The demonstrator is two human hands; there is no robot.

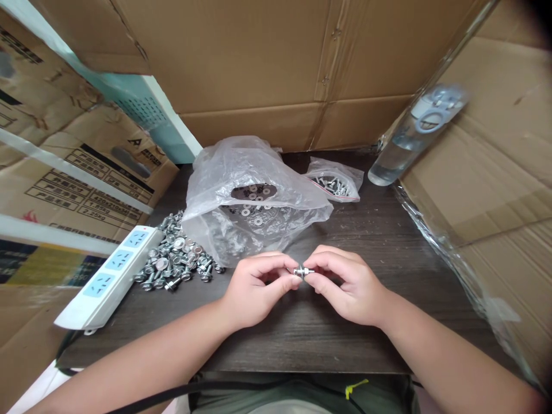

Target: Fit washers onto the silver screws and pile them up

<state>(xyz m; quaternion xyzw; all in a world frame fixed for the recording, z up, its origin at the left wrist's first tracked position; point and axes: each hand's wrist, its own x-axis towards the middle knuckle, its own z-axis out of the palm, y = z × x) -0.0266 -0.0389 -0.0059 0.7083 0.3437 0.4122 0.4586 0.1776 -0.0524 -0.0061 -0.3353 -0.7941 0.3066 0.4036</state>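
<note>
Between my two hands, just above the dark tabletop, is a small metal bolt (307, 271) lying sideways. The thumb and fingers of my left hand (257, 289) pinch its left end. My right hand (346, 286) pinches around a washer-like disc near the bolt's middle, its fingertips hiding part of it. Behind my hands lies a clear plastic bag (233, 164) with several washers (258, 221) showing at its opening. To the left of the bag is a heap of flanged bolts (176, 256).
A white power strip (125, 261) stands by the bolt heap at left. At the back right are a small zip bag of screws (334, 184) and a tilted water bottle (405, 146). Cardboard walls (259, 57) surround the dark table (293, 351).
</note>
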